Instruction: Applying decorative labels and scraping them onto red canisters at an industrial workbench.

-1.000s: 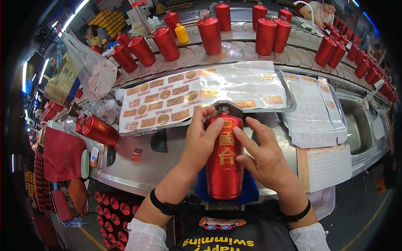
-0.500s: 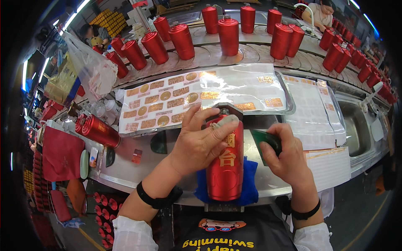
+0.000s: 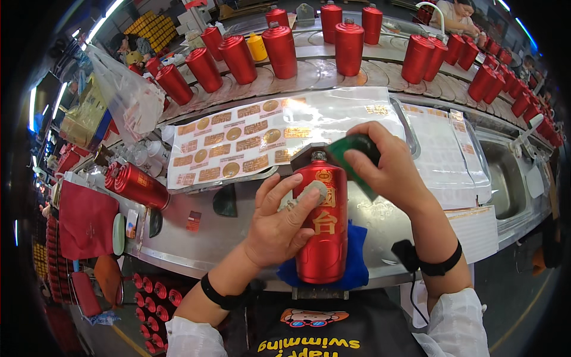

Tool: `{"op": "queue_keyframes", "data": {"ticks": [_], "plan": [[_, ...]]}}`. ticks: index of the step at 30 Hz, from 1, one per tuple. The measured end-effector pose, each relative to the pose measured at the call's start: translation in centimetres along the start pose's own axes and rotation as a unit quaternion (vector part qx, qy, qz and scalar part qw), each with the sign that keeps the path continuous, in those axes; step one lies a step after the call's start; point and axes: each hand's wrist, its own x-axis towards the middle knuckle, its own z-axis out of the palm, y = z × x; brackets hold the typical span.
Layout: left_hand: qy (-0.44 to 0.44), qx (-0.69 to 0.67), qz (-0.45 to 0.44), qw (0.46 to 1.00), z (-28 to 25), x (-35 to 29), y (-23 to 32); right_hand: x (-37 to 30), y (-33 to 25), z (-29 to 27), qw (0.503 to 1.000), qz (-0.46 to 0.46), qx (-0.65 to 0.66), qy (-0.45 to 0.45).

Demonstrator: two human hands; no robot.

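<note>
A red bottle (image 3: 321,256) with gold characters lies in front of me, its neck pointing away, on a blue cloth (image 3: 357,247). My left hand (image 3: 276,220) rests at the bottle's left side with fingers spread. A pale greyish cover or pad (image 3: 314,193) sits at one fingertip, against the bottle; its exact kind is unclear. My right hand (image 3: 386,169) grips a dark green, flat scraper (image 3: 357,154) to the right of the bottle's neck. A dark angular holder (image 3: 304,153) stands around the neck end.
Beyond the bottle lies a sheet of gold stickers (image 3: 238,140), beside more sheets (image 3: 440,160). Red bottles (image 3: 279,53) and a yellow one (image 3: 257,46) stand on a curved conveyor (image 3: 321,74). Another red bottle (image 3: 140,185) lies left; a sink (image 3: 505,172) is right. A co-worker (image 3: 455,21) sits far right.
My right hand has risen with the scraper toward the bottle's neck. My left hand has slid down and left, away from the neck. The conveyor bottles have shifted right, and a yellow one now shows.
</note>
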Motion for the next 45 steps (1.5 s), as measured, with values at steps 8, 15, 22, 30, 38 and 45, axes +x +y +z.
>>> {"op": "queue_keyframes", "data": {"ticks": [8,15,22,30,38,45], "plan": [[-0.093,0.053,0.066,0.992,-1.2,2.9,-1.6,-3.1,1.5,0.0,0.992,0.089,0.07,0.058],[-0.135,0.035,0.077,0.987,-0.4,3.8,-1.5,-4.2,1.2,0.2,0.99,0.078,0.097,0.063],[0.019,-0.058,-0.176,0.983,0.4,-2.9,1.8,-3.0,-1.9,2.1,0.923,-0.333,-0.192,-0.006],[0.055,-0.092,-0.214,0.971,1.4,-6.6,4.6,-3.3,-0.6,1.3,0.997,-0.05,-0.017,0.061],[-0.125,0.028,0.03,0.991,-1.5,-1.7,1.8,-8.6,0.2,1.1,0.955,0.19,0.216,0.076],[-0.146,0.069,0.081,0.984,-0.3,4.8,-2.1,-9.7,-0.8,0.5,0.978,0.11,0.167,0.066]]}}
